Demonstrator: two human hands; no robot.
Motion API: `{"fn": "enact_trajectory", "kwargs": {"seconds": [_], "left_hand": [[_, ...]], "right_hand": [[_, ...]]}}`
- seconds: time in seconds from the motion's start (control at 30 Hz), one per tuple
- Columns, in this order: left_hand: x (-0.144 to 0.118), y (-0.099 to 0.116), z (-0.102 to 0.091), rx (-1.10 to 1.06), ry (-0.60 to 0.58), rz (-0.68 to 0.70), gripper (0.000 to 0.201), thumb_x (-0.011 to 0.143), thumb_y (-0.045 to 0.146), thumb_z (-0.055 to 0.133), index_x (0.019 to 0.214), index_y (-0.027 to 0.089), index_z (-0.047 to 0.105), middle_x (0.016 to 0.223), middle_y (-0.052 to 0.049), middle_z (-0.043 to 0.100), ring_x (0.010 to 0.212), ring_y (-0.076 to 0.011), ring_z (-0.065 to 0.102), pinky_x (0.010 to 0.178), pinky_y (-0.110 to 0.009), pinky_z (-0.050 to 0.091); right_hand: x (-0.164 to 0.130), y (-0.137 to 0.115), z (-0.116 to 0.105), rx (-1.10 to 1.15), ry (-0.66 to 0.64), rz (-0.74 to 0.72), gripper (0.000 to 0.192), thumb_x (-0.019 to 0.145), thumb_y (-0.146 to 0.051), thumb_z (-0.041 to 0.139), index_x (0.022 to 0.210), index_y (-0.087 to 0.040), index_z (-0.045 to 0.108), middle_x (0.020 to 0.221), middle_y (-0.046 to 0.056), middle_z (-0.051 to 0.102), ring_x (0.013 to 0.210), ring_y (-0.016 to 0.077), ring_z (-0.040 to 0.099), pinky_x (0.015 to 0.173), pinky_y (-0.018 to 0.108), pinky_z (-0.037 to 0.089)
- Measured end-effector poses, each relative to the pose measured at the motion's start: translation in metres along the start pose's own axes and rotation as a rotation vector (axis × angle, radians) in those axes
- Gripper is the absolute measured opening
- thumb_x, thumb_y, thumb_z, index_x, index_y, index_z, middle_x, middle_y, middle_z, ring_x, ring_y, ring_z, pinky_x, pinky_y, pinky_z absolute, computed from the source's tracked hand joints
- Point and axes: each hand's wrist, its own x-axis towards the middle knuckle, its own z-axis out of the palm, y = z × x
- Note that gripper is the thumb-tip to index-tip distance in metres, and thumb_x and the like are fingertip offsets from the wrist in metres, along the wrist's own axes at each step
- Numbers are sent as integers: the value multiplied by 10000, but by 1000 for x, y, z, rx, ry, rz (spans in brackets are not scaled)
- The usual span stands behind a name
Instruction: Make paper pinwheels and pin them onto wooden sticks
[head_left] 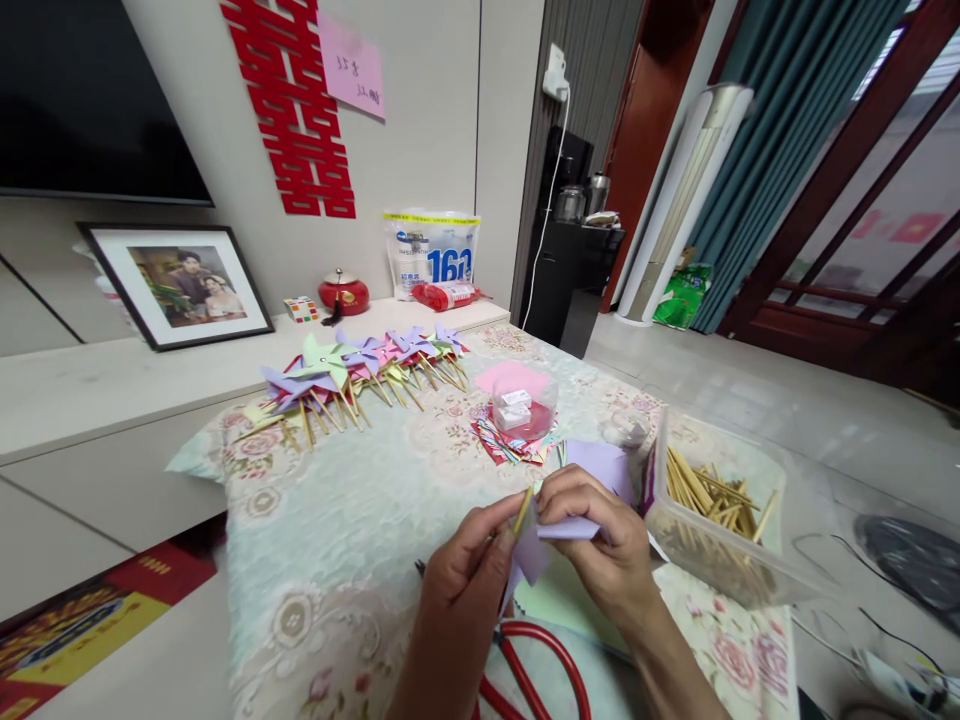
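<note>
Two bare hands meet over a bench (360, 520) draped in pale floral cloth. The left hand (469, 580) pinches a thin wooden stick (523, 510) upright between thumb and fingertips; the right hand (604, 545) is closed on folded lilac paper (559, 528) touching that stick. Red-handled scissors (536, 665) lie beneath the wrists. Just beside the right hand, a clear plastic box (720, 545) holds more sticks. Finished paper pinwheels (360, 365) line the far edge.
</note>
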Motion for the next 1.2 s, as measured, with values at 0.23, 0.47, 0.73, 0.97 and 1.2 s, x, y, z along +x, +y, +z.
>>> {"fn": "enact_trajectory", "kwargs": {"seconds": [0.23, 0.47, 0.73, 0.97, 1.2], "left_hand": [[-2, -3, 0, -44, -45, -71, 392, 764, 421, 770, 1097, 216, 772, 599, 15, 541, 499, -83, 362, 467, -199, 290], [-5, 3, 4, -37, -61, -106, 474, 753, 488, 767, 1118, 187, 768, 562, 30, 479, 475, -67, 307, 442, -190, 238], [-4, 3, 3, -54, -51, -47, 388, 712, 426, 806, 1041, 221, 803, 602, -8, 606, 464, -76, 336, 426, -197, 291], [-6, 0, 3, -60, -78, -102, 458, 727, 489, 795, 1096, 219, 778, 550, 21, 528, 468, -70, 352, 449, -188, 259], [-6, 3, 3, -32, -63, -117, 534, 752, 532, 764, 1166, 196, 746, 485, 53, 439, 442, -57, 309, 446, -185, 226]], "right_hand": [[0, -6, 1, -126, 75, -108, 198, 895, -59, 559, 900, -229, 661, 841, 44, 636, 820, 209, 605, 734, 361, 482], [2, -7, 3, -126, 92, -127, 228, 878, -28, 558, 916, -230, 658, 850, 44, 641, 820, 205, 608, 736, 363, 485], [0, -8, 4, -137, 112, -143, 238, 868, -32, 541, 921, -228, 666, 849, 52, 641, 820, 220, 611, 728, 375, 483], [1, -9, 3, -139, 104, -144, 239, 868, -14, 556, 921, -226, 655, 842, 45, 634, 814, 205, 603, 727, 357, 478], [1, -10, 4, -141, 108, -124, 221, 875, -20, 555, 907, -221, 643, 843, 45, 629, 817, 201, 598, 728, 350, 479]]}}
